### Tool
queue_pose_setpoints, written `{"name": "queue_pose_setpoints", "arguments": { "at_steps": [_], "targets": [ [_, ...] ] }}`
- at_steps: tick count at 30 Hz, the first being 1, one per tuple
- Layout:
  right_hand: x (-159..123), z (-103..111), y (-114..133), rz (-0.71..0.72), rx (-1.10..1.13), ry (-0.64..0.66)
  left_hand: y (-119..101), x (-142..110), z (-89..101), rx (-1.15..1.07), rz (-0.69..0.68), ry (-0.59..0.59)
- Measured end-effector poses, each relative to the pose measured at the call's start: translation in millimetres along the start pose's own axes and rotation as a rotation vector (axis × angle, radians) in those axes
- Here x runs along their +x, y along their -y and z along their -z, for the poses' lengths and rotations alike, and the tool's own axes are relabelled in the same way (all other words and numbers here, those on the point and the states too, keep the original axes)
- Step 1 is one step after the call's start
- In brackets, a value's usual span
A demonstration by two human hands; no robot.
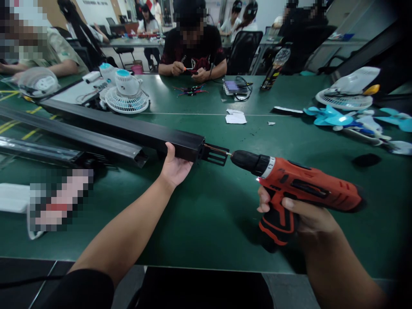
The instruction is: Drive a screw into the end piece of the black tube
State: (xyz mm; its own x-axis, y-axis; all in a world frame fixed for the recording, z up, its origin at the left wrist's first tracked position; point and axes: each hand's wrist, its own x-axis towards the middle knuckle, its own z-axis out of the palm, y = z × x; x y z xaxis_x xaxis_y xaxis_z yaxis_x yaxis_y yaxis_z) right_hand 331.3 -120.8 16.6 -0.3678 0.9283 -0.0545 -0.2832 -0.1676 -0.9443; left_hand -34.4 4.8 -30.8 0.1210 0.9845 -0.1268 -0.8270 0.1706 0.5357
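From here, at the left, a long black metal profile (122, 126) slants across the green table (199, 223), one end raised in the left hand (176, 168) — the thumb lies against its near side, the other fingers tucked beneath. A slotted black bracket (217, 155) juts from that end. Just right of it, a thin bit (229, 153) points leftward from the chuck of an orange-and-black cordless drill (309, 182). The right hand (298, 210) clasps the drill's grip — fingers wrapped around it, above the table.
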Motion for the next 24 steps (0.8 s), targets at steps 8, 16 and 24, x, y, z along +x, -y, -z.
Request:
{"name": "queue_pose_setpoints", "arguments": {
  "at_steps": [8,16,24],
  "targets": [
    [3,1,-1,-0.021,0.028,0.024,0,4,8.2,-0.021,0.027,0.04],
    [2,-5,3,0.01,-0.016,-0.025,0,4,8.8,-0.015,0.022,0.047],
    [2,-5,5,-0.019,-0.073,0.045,0,6,12.3,-0.055,0.028,0.061]
  ]
}}
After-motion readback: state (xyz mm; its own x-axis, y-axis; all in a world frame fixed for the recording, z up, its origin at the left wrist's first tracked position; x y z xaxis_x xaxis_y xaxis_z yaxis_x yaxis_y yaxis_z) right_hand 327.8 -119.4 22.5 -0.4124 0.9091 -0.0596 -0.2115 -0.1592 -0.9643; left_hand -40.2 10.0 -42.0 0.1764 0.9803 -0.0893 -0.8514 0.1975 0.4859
